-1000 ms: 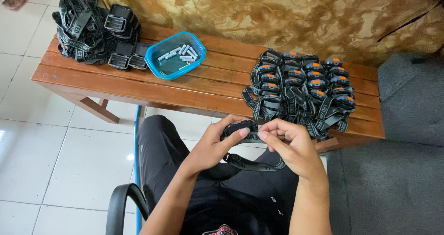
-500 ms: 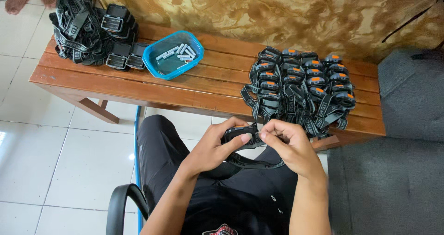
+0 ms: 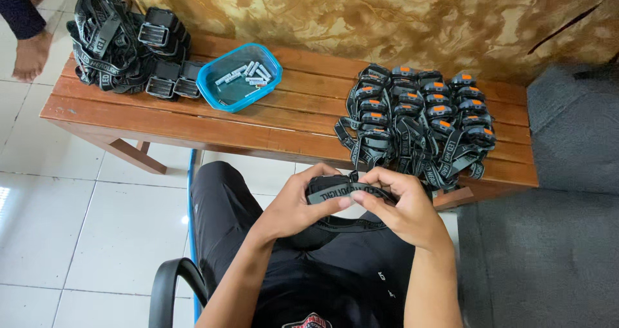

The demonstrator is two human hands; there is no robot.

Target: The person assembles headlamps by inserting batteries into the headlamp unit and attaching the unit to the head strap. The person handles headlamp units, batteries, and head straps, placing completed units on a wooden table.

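With my left hand (image 3: 293,208) and right hand (image 3: 403,208) both closed on the grey elastic strap of one headlamp (image 3: 342,189) over my lap, just off the bench's (image 3: 277,125) near edge, I judge strap adjustment underway, requiring a steady pinch.

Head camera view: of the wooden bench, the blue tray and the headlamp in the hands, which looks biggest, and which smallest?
1. Wooden bench, by far the largest.
2. Blue tray.
3. Headlamp, held in both the left hand and right hand.
Tray and headlamp look close in size; the headlamp is nearer the camera and partly covered, so that order is unsure.
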